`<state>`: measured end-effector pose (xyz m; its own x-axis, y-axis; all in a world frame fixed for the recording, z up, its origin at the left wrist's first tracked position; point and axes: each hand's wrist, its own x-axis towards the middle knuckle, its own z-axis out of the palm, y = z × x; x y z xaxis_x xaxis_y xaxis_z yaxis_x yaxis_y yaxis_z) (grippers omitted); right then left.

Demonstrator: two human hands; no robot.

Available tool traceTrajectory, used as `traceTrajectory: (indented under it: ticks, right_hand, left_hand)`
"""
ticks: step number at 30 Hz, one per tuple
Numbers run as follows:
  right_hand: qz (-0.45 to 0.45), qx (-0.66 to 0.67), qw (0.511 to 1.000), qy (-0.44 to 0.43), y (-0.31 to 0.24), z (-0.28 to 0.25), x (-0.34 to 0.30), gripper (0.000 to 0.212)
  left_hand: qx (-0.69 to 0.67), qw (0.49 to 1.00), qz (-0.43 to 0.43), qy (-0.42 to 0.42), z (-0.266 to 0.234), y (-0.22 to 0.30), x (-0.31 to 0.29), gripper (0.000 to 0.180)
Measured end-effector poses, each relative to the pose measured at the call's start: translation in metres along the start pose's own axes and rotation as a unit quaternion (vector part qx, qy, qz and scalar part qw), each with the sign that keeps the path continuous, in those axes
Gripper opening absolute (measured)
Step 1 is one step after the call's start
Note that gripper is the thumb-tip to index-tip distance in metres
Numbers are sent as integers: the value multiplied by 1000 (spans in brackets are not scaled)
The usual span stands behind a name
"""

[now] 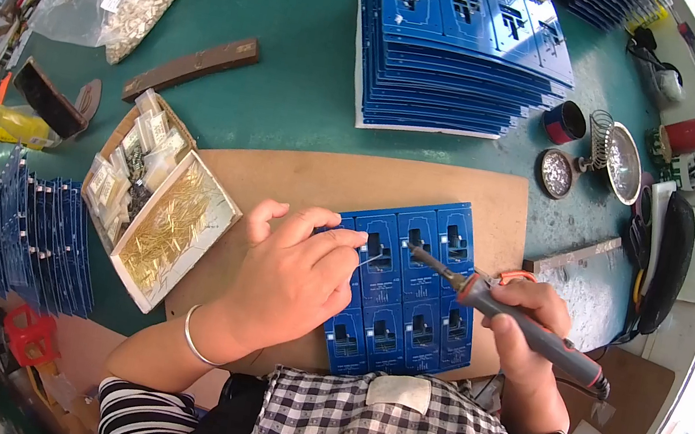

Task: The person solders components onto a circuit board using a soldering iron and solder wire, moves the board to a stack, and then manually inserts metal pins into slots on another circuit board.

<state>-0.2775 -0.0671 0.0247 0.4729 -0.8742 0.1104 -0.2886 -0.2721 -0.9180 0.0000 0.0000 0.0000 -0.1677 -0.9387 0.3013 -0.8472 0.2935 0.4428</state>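
A blue circuit board panel (398, 296) with repeated sections and dark cut-outs lies in front of me. My left hand (292, 276) is over the panel's left side, its thumb and index finger closed on a thin metallic piece, like a wire or pin, that points at a cut-out in the upper row. In my right hand (531, 369) is a grey soldering iron (513, 320), held like a pen. Its tip hovers by the upper row, right of my left fingertips; whether it touches the panel, I cannot tell. An orange-handled tool (516, 276) shows beside my right fingers, partly hidden.
Under the panel lies a brown board (282, 172). A divided box (230, 215) of gold pins and small packets stands left. Stacked blue panels (459, 89) rise behind; more panels (18, 229) stand far left. A coiled iron holder (599, 139) and small dishes are at right.
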Motion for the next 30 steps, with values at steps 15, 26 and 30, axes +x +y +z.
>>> traceTrajectory:
  ticks: [15,26,30]
  right_hand:
    - [-29,-20,997,-62,-2,9,11,25]
    - [-38,-36,996,-66,0,12,14,26]
    - [-48,-44,995,-73,-2,11,16,25]
  left_hand:
    - [23,1000,11,6,11,2,2,16]
    - [22,1000,17,12,14,0,5,17]
    - [30,999,17,8,15,0,5,17]
